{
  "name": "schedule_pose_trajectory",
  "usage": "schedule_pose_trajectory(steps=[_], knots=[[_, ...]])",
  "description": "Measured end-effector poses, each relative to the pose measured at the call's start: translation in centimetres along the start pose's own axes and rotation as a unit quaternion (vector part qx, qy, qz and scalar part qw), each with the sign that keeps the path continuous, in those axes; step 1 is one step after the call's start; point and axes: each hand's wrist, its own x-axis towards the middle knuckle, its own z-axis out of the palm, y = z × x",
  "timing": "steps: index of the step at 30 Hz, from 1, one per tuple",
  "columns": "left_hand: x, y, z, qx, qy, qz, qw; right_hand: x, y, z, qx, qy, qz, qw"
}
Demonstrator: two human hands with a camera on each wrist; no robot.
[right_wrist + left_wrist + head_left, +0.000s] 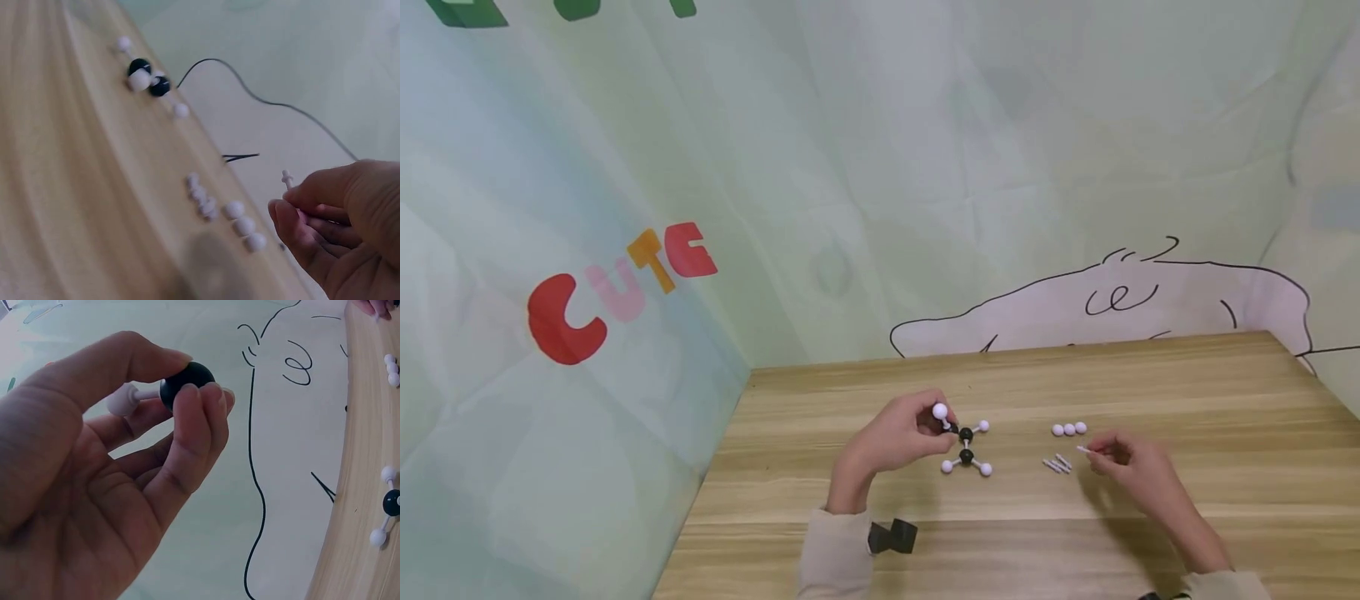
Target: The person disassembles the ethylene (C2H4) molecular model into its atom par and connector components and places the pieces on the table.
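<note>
My left hand (898,435) pinches a black ball (192,380) between thumb and fingertips, raised above the table. A short white connector joins that ball to a white ball (120,401). Just right of this hand lies a ball-and-stick molecular model (966,457), with two black balls linked together and white balls on short connectors; from the head its far left part is hidden by the hand. My right hand (1138,473) pinches a small white connector peg (287,178) between thumb and index finger, its ribbed end sticking out above the fingertips.
Between the hands, several loose white connector pegs (1057,465) lie in a small group on the wooden table (1000,533). Three white balls (1069,429) stand in a row behind them. A printed cloth backdrop (820,167) hangs beyond the table's far and left edges.
</note>
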Motion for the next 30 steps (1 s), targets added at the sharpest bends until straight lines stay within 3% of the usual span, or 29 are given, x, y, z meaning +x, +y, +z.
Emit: schedule_pose_trajectory(steps=[10,22,30], knots=[[0.4,-0.1,1.2,-0.022,-0.018,-0.006,0.9996,0.5,1.7,2.6,-0.105,0.003,0.044,0.9936],[0.7,-0.2,1.7,-0.014,-0.025,-0.002,0.9996,0.9,1.1,3.5,-0.108,-0.016,0.05,0.9928],[0.8,0.2,2.2,-0.037,-0.03,-0.001,0.9989,0.7,0.9,3.4,-0.099,-0.027,0.047,0.9936]])
